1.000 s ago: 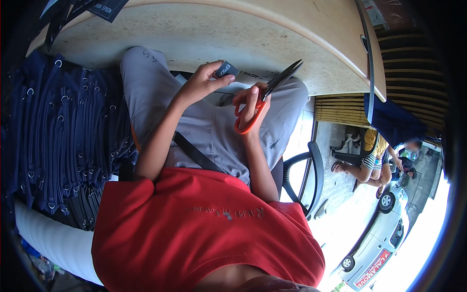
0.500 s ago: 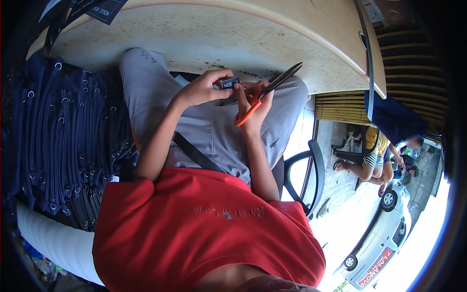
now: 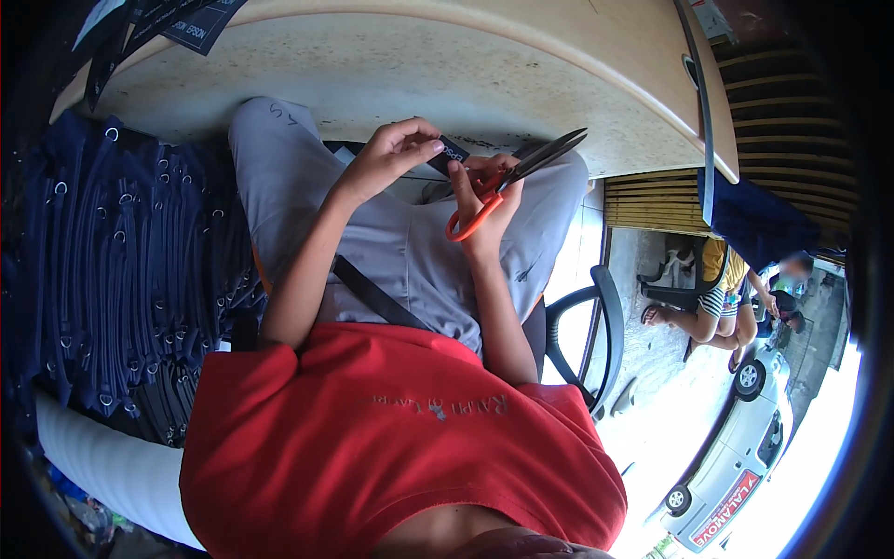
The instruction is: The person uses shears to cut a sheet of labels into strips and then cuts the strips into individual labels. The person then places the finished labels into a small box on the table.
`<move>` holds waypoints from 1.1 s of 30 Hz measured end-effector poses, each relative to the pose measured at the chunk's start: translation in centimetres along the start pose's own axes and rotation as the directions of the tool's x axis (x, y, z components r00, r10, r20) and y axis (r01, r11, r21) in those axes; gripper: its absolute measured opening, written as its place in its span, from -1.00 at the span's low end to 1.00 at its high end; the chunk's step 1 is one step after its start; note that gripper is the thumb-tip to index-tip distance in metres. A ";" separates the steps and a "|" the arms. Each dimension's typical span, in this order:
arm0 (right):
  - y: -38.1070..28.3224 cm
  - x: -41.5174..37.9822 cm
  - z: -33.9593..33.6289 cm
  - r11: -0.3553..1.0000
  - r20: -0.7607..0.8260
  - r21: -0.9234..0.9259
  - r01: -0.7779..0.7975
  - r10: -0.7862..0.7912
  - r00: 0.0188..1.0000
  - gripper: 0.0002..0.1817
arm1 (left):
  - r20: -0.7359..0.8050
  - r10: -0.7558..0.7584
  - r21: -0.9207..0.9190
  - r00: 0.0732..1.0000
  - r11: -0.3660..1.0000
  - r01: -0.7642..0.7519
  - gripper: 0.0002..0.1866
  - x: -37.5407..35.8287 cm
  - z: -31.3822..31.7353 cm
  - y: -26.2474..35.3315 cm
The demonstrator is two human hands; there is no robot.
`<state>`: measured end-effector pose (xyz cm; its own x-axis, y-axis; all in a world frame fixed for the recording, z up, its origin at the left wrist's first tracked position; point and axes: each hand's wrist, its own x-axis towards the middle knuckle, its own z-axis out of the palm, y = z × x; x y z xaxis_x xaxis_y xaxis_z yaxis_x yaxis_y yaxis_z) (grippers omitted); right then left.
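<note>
A small black fabric label (image 3: pixel 451 156) with white EPSON lettering is between my two hands, above my lap. The thumb and fingers of my left hand (image 3: pixel 393 158) are closed at the label's left end. My right hand (image 3: pixel 489 200) pinches its other end under the thumb. That same hand also carries scissors (image 3: pixel 551 156) with an orange handle, the dark blades pointing up and to the right. Some of the right fingers are hidden behind the label and the handle.
Many navy straps with metal D-rings (image 3: pixel 121 252) hang at my left. A tabletop (image 3: pixel 447 56) curves ahead, with black EPSON label strips (image 3: pixel 200 26) over its left edge. To the right are a black chair armrest (image 3: pixel 610 335), seated people (image 3: pixel 726 289) and a van (image 3: pixel 731 456).
The label has tilted, and more of its lettering shows. My left fingers have shifted slightly up along its end. The scissors stay in my right hand, nearly still.
</note>
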<state>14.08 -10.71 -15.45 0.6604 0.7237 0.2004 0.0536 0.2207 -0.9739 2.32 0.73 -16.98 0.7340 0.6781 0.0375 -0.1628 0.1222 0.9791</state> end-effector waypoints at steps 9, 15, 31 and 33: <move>-0.2 -0.5 -0.6 0.993 -0.059 0.100 -0.056 0.062 0.996 -0.74 | -0.126 0.271 0.261 0.954 0.937 -0.232 -0.85 -1.3 1.0 7.9; 0.3 0.1 1.1 0.968 0.270 -0.190 0.164 -0.110 0.957 -0.67 | 0.053 0.624 0.573 0.779 0.620 -0.536 -0.87 1.4 2.7 19.9; 3.7 -0.3 2.7 0.868 0.691 -0.468 0.164 0.244 0.681 -0.55 | -0.020 0.305 0.670 0.952 0.711 -0.214 -0.63 36.7 5.2 23.6; 3.9 0.0 2.4 0.870 0.680 -0.459 0.181 0.213 0.701 -0.55 | -0.072 0.195 0.740 0.978 0.668 -0.079 -0.62 37.9 5.8 23.6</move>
<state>12.44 -8.28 -18.96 -0.0349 0.9994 0.0060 0.5094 0.0229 -0.8602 30.11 25.06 8.73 0.6386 0.7393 0.2136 0.3210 -0.5081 0.7993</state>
